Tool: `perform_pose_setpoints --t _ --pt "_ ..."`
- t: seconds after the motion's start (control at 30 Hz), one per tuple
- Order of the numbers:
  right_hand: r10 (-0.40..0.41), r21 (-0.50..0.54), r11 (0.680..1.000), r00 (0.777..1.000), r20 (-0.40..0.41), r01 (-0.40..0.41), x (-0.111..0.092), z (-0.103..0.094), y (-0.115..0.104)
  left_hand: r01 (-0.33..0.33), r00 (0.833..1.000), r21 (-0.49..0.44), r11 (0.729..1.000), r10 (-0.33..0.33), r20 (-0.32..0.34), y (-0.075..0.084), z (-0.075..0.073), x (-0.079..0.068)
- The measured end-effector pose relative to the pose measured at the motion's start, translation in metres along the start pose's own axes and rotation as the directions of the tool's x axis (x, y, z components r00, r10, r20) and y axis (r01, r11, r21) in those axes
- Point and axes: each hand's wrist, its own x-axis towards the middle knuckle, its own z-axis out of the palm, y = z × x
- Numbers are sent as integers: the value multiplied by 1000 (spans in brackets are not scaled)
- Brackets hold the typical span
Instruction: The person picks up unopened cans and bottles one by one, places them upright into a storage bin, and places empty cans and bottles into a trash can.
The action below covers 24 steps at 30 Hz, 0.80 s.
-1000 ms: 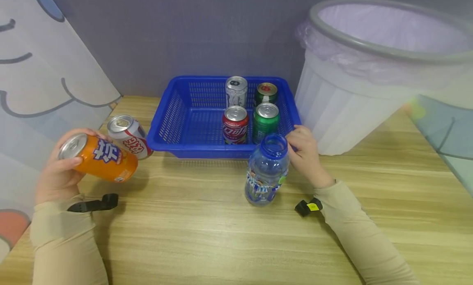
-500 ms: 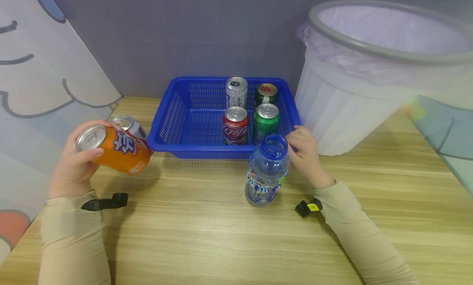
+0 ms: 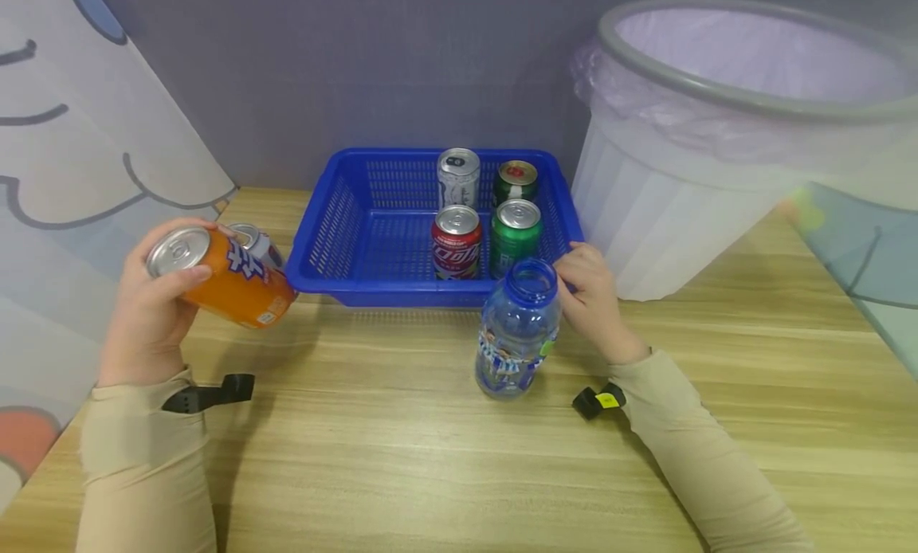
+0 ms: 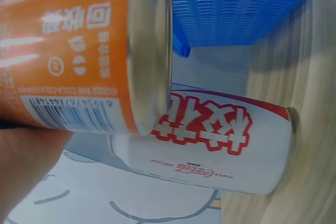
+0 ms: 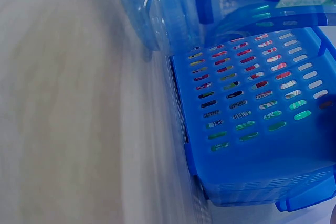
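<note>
My left hand [image 3: 154,306] grips an orange soda can [image 3: 229,278], tilted and held above the table, its silver top facing up and left. Behind it, partly hidden, a white and red Coca-Cola can [image 4: 210,145] stands on the table beside the blue plastic basket [image 3: 423,296]. With curled fingers my right hand [image 3: 591,298] holds the basket's front right corner. In front of that corner an uncapped clear blue bottle [image 3: 512,346] stands upright, close to the right hand.
Inside the basket stand a silver can [image 3: 459,178], a dark green can [image 3: 516,182], a red can [image 3: 457,246] and a green can [image 3: 516,238]. A tall white bin [image 3: 667,194] with a lilac liner rises at the right. A grey panel [image 3: 358,67] closes off the back.
My left hand has carried the orange can right and slightly away from me, now covering more of the white can. My right hand, the basket and the bottle stay put.
</note>
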Motion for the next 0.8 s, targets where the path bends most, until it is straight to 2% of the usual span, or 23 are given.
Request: perform_pose_setpoints --t 0.13,0.3,0.37,0.53,0.8 --pt "0 -3 1000 1000 8 0 1 0 0 -18 1000 12 1000 19 -17 3 2 0" --pt "-3 -3 1000 1000 14 4 1 0 0 -37 999 -74 997 38 6 4 -1 2" --pt "-5 1 1000 1000 7 5 1 0 0 -52 999 -92 994 51 -5 4 0 3" --pt "0 3 1000 1000 6 0 0 0 0 -83 996 -85 993 80 -42 5 8 3" --pt "-1 9 1000 1000 9 1 0 0 1 -117 993 -143 983 116 -15 7 19 4"
